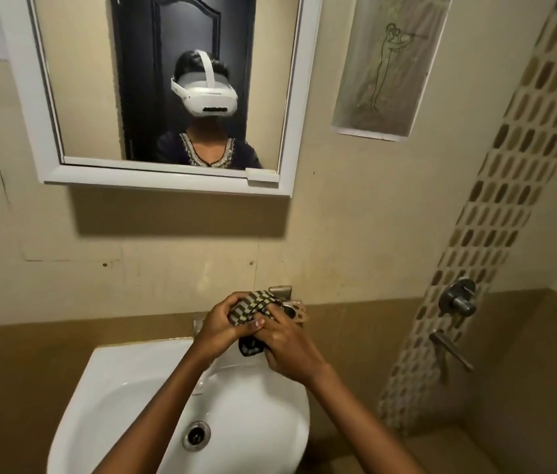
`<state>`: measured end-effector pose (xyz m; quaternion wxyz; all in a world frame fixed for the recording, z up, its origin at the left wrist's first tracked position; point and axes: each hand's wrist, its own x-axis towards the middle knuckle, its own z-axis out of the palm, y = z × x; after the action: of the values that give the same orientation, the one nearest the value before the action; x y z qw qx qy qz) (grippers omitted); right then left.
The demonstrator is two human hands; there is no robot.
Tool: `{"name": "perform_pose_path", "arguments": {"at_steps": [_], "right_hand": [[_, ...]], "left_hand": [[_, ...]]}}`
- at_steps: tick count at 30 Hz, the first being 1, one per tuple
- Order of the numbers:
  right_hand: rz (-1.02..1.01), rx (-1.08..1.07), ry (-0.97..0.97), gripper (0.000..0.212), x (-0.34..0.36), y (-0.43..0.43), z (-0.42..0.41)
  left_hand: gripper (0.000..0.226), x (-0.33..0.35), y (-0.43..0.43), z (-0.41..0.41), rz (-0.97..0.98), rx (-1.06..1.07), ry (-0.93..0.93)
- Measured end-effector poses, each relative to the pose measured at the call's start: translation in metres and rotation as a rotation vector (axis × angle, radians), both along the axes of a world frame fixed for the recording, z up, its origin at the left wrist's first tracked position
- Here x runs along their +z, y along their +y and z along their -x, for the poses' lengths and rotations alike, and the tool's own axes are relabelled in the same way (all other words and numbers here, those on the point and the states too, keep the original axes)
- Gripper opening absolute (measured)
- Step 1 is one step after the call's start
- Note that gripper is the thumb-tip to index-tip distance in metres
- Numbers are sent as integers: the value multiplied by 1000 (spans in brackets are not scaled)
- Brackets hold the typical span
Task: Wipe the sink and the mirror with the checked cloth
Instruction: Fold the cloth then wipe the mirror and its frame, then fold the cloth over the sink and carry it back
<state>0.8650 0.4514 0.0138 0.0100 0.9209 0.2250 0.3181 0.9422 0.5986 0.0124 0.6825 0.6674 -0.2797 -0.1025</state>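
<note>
A white basin sink (126,388) with a metal drain (196,435) is mounted on the beige wall in front of me. Above its back rim both hands bunch the checked cloth (253,306), brown and cream squares. My left hand (224,325) grips its left part and my right hand (283,340) holds its right part; a dark end hangs below. The cloth covers most of the tap (292,307). The white-framed mirror (78,97) hangs higher up on the wall.
A paper drawing (390,63) is stuck on the wall right of the mirror. A mosaic tile strip (496,186) runs down the right wall, with a shower valve (460,297) and a lever tap (449,348) beside it.
</note>
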Motion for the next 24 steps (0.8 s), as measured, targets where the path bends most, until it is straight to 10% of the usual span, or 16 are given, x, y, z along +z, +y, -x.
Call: {"name": "perform_pose_path", "arguments": {"at_steps": [5,9,13,20,24], "right_hand": [[-221,124,340,39,-10,2,21],[-504,57,232,28,-13,3,24],[-618,-252,492,62,-18,7,21],[-1126,-154,735,14,-21,19,52],[-995,-241,650,22,-19,9,79]], "left_hand": [[27,-18,17,0,-203,-18,-117],[9,-14,32,-1,-399,-88,-247],[8,2,40,4,-518,-217,-281],[3,15,41,5,-603,-299,-282],[26,12,26,11,-647,-374,-318]]}}
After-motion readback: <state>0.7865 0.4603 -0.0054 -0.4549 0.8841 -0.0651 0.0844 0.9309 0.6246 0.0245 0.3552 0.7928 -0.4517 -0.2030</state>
